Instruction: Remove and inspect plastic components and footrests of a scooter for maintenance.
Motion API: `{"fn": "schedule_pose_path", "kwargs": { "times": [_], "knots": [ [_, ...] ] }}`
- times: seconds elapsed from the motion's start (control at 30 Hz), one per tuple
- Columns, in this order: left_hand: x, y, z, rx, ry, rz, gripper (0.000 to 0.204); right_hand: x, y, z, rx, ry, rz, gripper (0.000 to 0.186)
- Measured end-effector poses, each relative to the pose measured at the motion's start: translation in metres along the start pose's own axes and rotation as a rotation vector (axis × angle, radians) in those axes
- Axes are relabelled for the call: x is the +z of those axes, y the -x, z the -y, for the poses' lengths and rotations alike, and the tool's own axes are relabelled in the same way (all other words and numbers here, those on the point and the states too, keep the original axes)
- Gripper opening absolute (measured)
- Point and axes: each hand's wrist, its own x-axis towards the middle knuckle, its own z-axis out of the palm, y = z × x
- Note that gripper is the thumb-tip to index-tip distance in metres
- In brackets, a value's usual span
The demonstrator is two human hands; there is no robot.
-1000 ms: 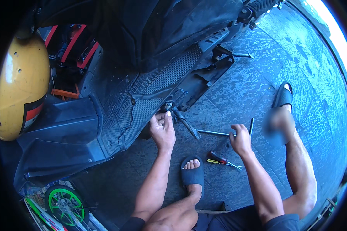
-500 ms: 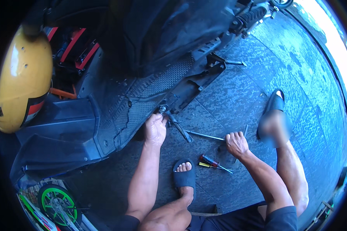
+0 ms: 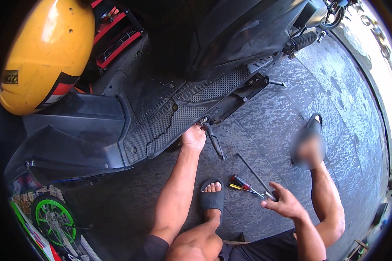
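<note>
My left hand (image 3: 193, 138) reaches up to the underside of the scooter's footboard (image 3: 165, 126). Its fingers are curled and partly hidden beside a round bolt (image 3: 204, 118), so what they grip cannot be made out. From that bolt a dark metal side stand (image 3: 215, 141) slants down toward the floor. My right hand (image 3: 285, 202) is closed on the crossbar end of a T-handle wrench (image 3: 251, 170), index finger partly lifted. The wrench's long shaft points up and left, its tip apart from the stand. Below the shaft lie a red-and-blue-handled screwdriver (image 3: 241, 181) and a yellow-handled screwdriver (image 3: 236, 186).
A yellow helmet (image 3: 52, 48) sits at the far left, near red racks (image 3: 117, 45). A small wheel with a green rim (image 3: 55, 221) stands at lower left. My sandalled feet, one in a dark sandal (image 3: 211, 196), rest on grey floor tiles (image 3: 287, 104).
My right hand has drawn back toward me with the T-handle wrench, whose tip has come away from the stand. My left hand stays at the bolt. The view has shifted slightly.
</note>
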Motion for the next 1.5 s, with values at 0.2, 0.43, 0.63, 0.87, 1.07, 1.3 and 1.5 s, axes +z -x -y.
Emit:
{"fn": "schedule_pose_path", "kwargs": {
  "times": [0.2, 0.43, 0.63, 0.87, 1.07, 1.3, 1.5],
  "knots": [
    [-0.002, -0.001, 0.011, 0.075, -0.010, -0.002, 0.053, 0.054, 0.010, -0.017, 0.103, -0.475, -0.330, 0.021],
    [-0.009, -0.016, 0.003, 0.125, 0.018, 0.114, 0.051, 0.066, 0.052, 0.071, -0.132, -0.797, -0.176, 0.023],
    [0.000, -0.015, 0.008, 0.117, 0.098, 0.084, 0.043, 0.070, 0.038, 0.095, -0.087, -0.835, -0.116, 0.024],
    [-0.004, -0.014, 0.005, 0.120, 0.066, 0.092, 0.047, 0.078, 0.034, 0.106, -0.086, -0.845, -0.123, 0.026],
    [0.001, -0.012, 0.010, 0.129, 0.078, 0.079, 0.049, 0.091, 0.037, 0.113, -0.079, -0.934, -0.156, 0.024],
    [-0.002, -0.015, 0.012, 0.143, 0.103, 0.071, 0.050, 0.084, 0.039, 0.123, -0.021, -1.134, -0.066, 0.025],
    [0.004, -0.012, 0.015, 0.162, 0.117, 0.069, 0.047, 0.081, 0.041, 0.135, -0.035, -1.049, -0.078, 0.023]
  ]
}}
